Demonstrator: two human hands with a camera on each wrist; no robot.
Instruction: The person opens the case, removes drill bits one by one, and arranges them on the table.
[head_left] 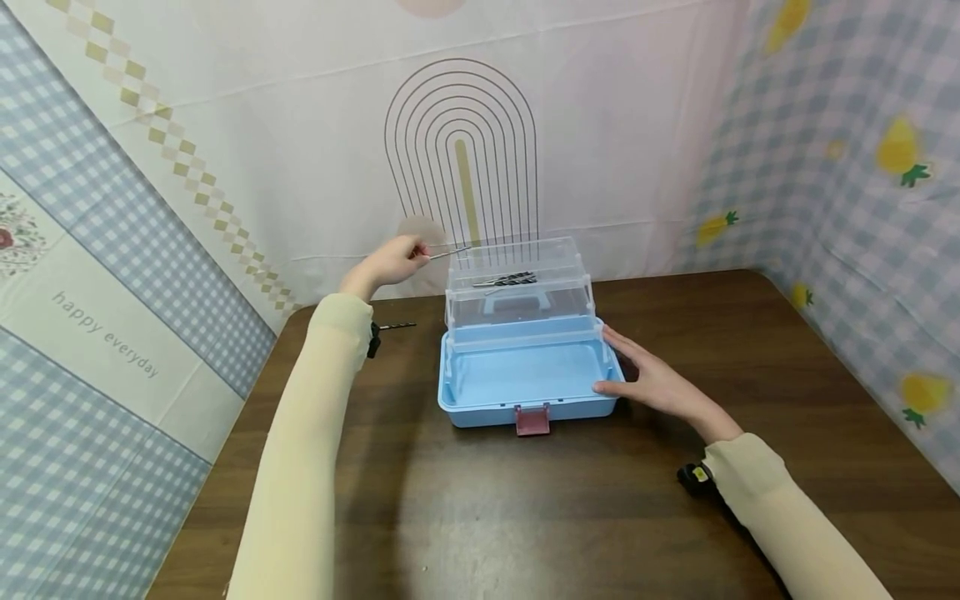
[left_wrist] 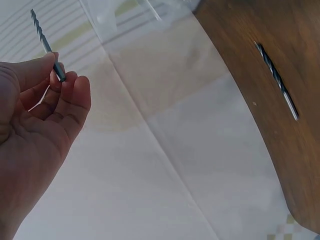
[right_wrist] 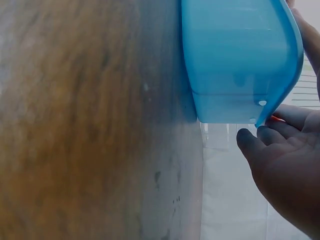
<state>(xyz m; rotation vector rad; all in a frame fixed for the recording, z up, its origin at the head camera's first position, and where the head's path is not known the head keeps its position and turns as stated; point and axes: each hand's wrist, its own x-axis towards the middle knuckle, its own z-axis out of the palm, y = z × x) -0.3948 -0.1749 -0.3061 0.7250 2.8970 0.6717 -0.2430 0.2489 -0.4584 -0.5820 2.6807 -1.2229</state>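
My left hand (head_left: 397, 260) pinches a drill bit (left_wrist: 47, 45) by its smooth shank between thumb and fingers, its fluted end pointing away. In the head view, this bit is at the left edge of a raised clear compartment of a blue plastic storage box (head_left: 532, 408). Several dark drill bits (head_left: 513, 280) lie together in that clear part. My right hand (head_left: 660, 385) holds the box's right side, thumb at the front rim and fingers toward the back corner. Fingertips (right_wrist: 250, 140) reach around the blue rim in the right wrist view. The blue base holds nothing visible.
Another drill bit (head_left: 397, 326) lies on the brown wooden table (head_left: 480, 517), left of the box and beside my left wrist. A reddish latch (head_left: 532, 421) hangs folded down at the box's front. Patterned cloth (head_left: 315, 167) hangs behind the table and along both sides.
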